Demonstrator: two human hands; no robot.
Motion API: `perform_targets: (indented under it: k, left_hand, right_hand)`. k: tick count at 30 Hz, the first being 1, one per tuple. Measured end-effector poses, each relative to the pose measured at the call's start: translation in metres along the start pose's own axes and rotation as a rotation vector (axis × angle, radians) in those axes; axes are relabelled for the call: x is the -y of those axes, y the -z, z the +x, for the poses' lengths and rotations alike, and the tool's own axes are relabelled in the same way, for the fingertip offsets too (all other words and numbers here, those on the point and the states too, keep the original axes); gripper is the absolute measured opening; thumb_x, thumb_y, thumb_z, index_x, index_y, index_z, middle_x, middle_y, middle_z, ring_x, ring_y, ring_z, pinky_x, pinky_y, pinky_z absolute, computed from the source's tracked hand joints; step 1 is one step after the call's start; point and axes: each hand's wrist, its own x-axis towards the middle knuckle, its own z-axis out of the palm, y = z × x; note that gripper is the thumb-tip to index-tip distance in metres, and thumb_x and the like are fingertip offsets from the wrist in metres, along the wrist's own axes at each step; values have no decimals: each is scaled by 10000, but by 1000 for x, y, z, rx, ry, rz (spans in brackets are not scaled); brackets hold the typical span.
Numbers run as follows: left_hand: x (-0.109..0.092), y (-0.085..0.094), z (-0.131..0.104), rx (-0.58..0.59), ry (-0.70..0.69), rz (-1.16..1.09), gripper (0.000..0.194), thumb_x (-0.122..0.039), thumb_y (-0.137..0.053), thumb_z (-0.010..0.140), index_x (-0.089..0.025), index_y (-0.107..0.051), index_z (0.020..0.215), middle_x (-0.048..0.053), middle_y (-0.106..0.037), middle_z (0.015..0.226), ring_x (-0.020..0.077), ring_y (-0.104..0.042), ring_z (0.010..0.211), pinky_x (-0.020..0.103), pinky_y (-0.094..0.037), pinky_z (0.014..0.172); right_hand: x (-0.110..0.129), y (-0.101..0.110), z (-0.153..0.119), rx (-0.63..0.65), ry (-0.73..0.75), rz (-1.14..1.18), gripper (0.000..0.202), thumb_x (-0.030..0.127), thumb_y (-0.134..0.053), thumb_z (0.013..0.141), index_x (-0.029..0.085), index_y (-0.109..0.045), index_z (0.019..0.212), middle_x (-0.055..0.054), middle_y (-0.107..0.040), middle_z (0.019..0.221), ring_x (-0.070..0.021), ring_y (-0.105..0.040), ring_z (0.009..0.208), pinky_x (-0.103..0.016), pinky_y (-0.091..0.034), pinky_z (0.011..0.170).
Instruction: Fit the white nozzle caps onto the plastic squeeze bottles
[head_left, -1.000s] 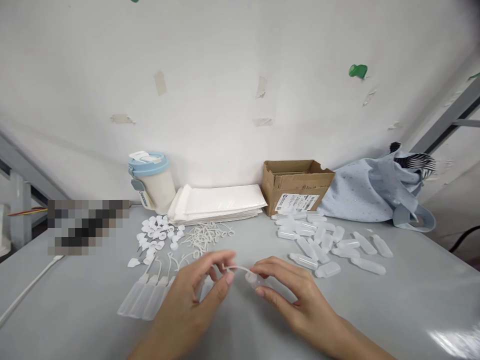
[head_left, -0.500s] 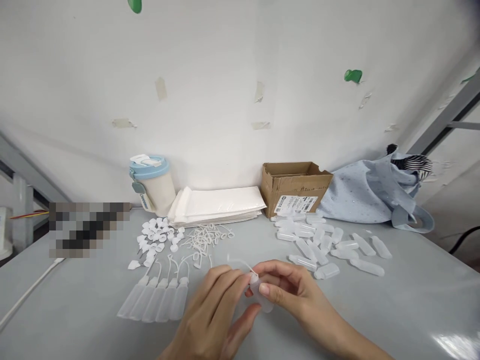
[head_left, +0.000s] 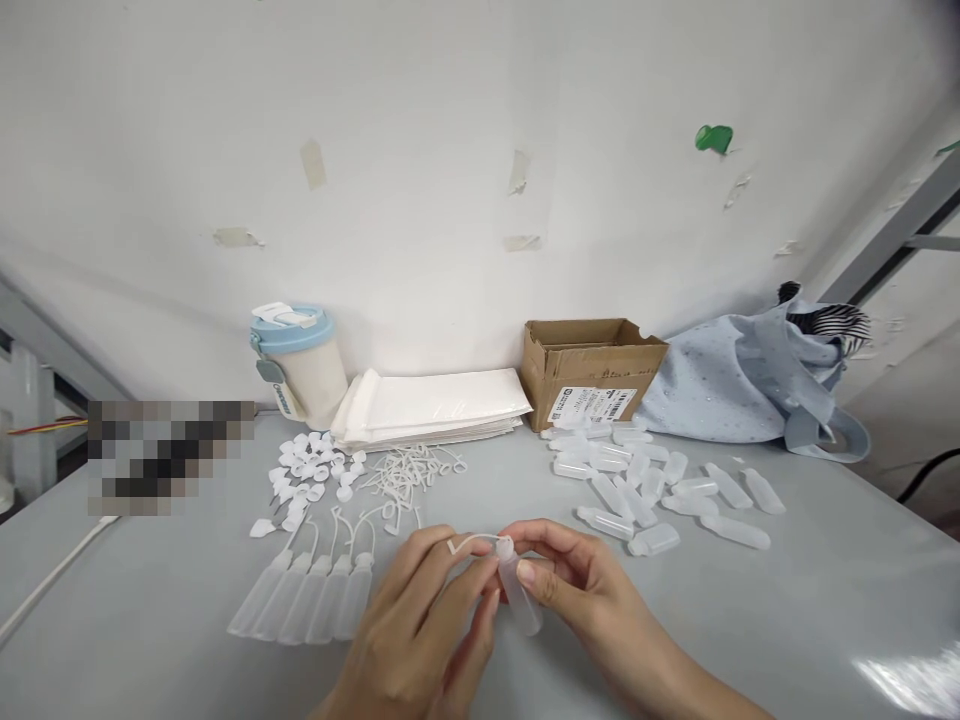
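Head view: right hand (head_left: 592,590) pinches a translucent, smooth, cylindrical bottle (head_left: 521,595) between thumb and fingers, neck pointing away and slightly left. Left hand (head_left: 420,620) meets its neck side; grip cannot be confirmed. A thin, curved white strap (head_left: 472,538) extends leftward from the neck. Loose bottles (head_left: 654,540) lie beyond, rightward.

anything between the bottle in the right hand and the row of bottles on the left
Yes: the left hand is between the bottle in the right hand and the row of bottles. Nothing else visible is.
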Motion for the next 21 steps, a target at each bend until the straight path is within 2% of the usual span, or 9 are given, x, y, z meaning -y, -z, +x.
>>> perform_targets:
  k: [4, 6, 9, 11, 13, 15, 18, 21]
  left_hand:
    - [2, 3, 0, 33, 63, -88, 301, -2, -522, 816, -158, -612, 1057, 96, -665, 972, 199, -597, 892, 341, -506, 806]
    - [2, 4, 1, 34, 146, -172, 265, -60, -514, 845, -192, -608, 1055, 73, -679, 983, 191, -607, 893, 335, -496, 824]
    - [0, 6, 6, 148, 432, -322, 132, -189, -527, 886, -234, -650, 897, 24, -706, 919, 176, -629, 853, 341, -469, 869]
    - [-1, 8, 10, 245, 691, -454, 185, -283, -530, 893, -229, -663, 775, 8, -706, 820, 171, -634, 798, 330, -474, 840]
    - [-1, 9, 13, 265, 892, -629, 222, -356, -556, 869, -213, -668, 742, 10, -689, 743, 171, -625, 738, 307, -492, 754]
    - [0, 8, 13, 243, 1017, -789, 205, -382, -614, 820, -197, -672, 755, 16, -675, 720, 171, -614, 703, 295, -499, 698]
    - [0, 5, 12, 198, 1105, -901, 190, -372, -679, 761, -183, -665, 761, 11, -651, 702, 162, -606, 674, 291, -503, 678]
    - [0, 3, 11, 201, 1092, -912, 196, -373, -675, 758, -186, -666, 815, 11, -648, 730, 165, -611, 690, 285, -501, 676]
  right_hand:
    - [0, -1, 0, -11, 9, 3, 221, 366, -719, 783, 198, -632, 898, 16, -652, 813, -110, -627, 686, -215, -477, 676]
    - [0, -1, 0, -8, 5, -3, 216, 364, -723, 779, 197, -624, 873, 27, -646, 762, -100, -610, 656, -205, -470, 659]
    - [2, -3, -1, 34, -24, 1, 217, 376, -708, 793, 201, -598, 861, 38, -657, 686, -95, -599, 619, -207, -462, 656]
    - [2, -4, -1, 60, -44, 0, 228, 384, -697, 799, 202, -578, 864, 24, -685, 698, -104, -612, 640, -213, -457, 662]
    - [2, -6, -1, 67, -59, -11, 240, 389, -698, 795, 200, -567, 865, 5, -710, 724, -116, -626, 676, -218, -451, 664]
    - [2, -8, -2, 60, -65, -24, 246, 389, -705, 787, 199, -566, 859, 0, -715, 715, -123, -629, 692, -221, -448, 666]
    - [1, -10, -2, 40, -52, -27, 253, 379, -726, 770, 204, -581, 881, 21, -692, 685, -118, -622, 676, -221, -449, 664]
    - [0, -11, -1, 30, -30, -8, 275, 351, -754, 747, 216, -602, 931, 53, -649, 661, -98, -606, 632, -214, -454, 657]
